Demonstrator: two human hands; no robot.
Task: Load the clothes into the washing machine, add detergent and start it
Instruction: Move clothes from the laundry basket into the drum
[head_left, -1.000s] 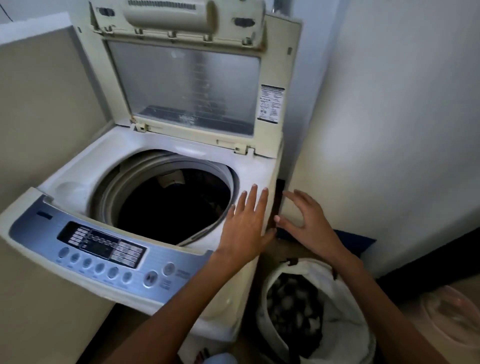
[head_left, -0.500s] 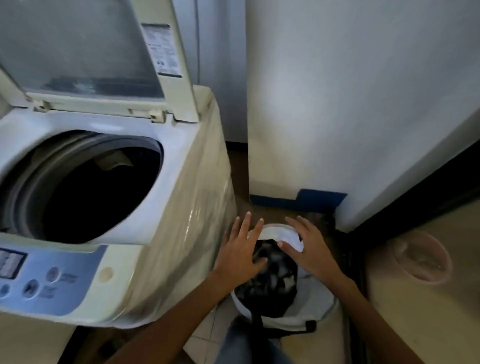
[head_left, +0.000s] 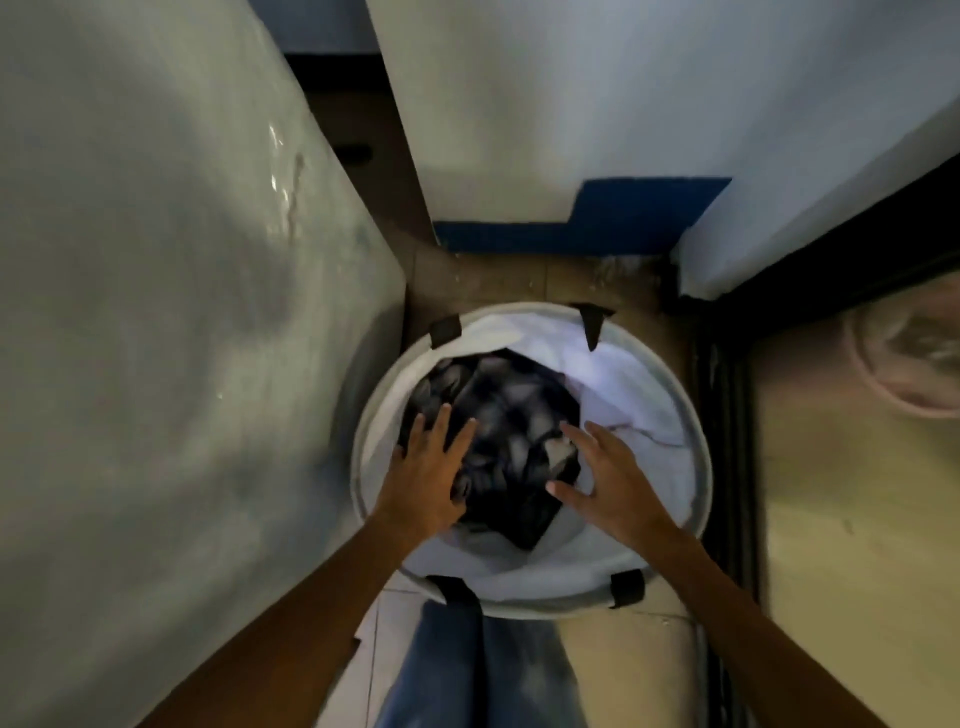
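A round white laundry basket (head_left: 670, 499) with black strap handles stands on the floor below me. Inside lies a dark patterned garment (head_left: 511, 441) on white fabric. My left hand (head_left: 428, 475) spreads flat over the garment's left edge, fingers apart. My right hand (head_left: 610, 475) hovers over the garment's right edge, fingers apart, holding nothing. The washing machine's plastic-wrapped side wall (head_left: 171, 322) fills the left of the view; its tub and panel are out of sight.
A white wall (head_left: 571, 104) with a blue base strip rises right behind the basket. A dark door track (head_left: 722, 415) runs along the right. A pink plastic tub (head_left: 909, 358) sits at the far right. My jeans-clad leg (head_left: 483, 670) is below the basket.
My view has swung from the machine's top down to the basket. Both hands dropped from the machine's rim into the basket, onto the dark garment.
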